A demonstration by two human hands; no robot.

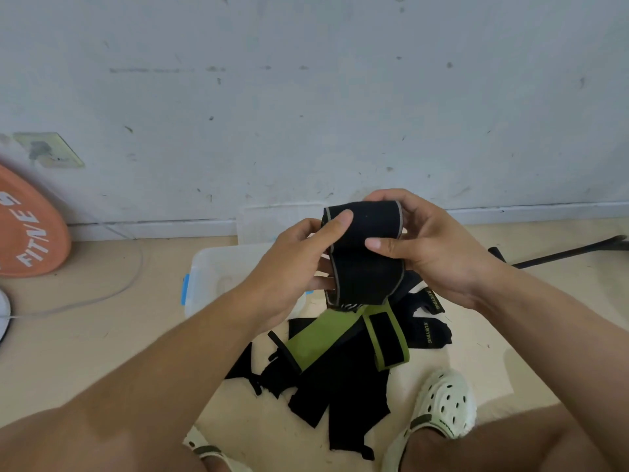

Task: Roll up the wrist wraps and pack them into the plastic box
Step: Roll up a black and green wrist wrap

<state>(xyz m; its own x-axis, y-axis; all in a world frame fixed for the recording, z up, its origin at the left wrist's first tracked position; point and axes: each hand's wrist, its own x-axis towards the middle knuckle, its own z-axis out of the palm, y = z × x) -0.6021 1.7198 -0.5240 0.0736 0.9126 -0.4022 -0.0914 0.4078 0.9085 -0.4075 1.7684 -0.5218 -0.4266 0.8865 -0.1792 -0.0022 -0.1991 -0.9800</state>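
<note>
A black wrist wrap [366, 253] with grey edging is held up in front of me, its upper end curled over. My left hand [292, 267] grips its left edge, thumb on the front. My right hand [429, 247] holds the right side, thumb pressed across the fabric. Below them a pile of wraps lies on the floor, among them a green and black wrap [326, 338] and several black wraps [343, 386]. The clear plastic box [218, 267] with a blue latch stands on the floor behind my left hand, partly hidden by it.
A clear lid [269, 221] leans against the wall behind the box. An orange weight plate [27, 229] rests against the wall at left, with a thin cable [112, 291] on the floor. A black bar [565, 253] lies at right. My white clog [442, 407] is beside the pile.
</note>
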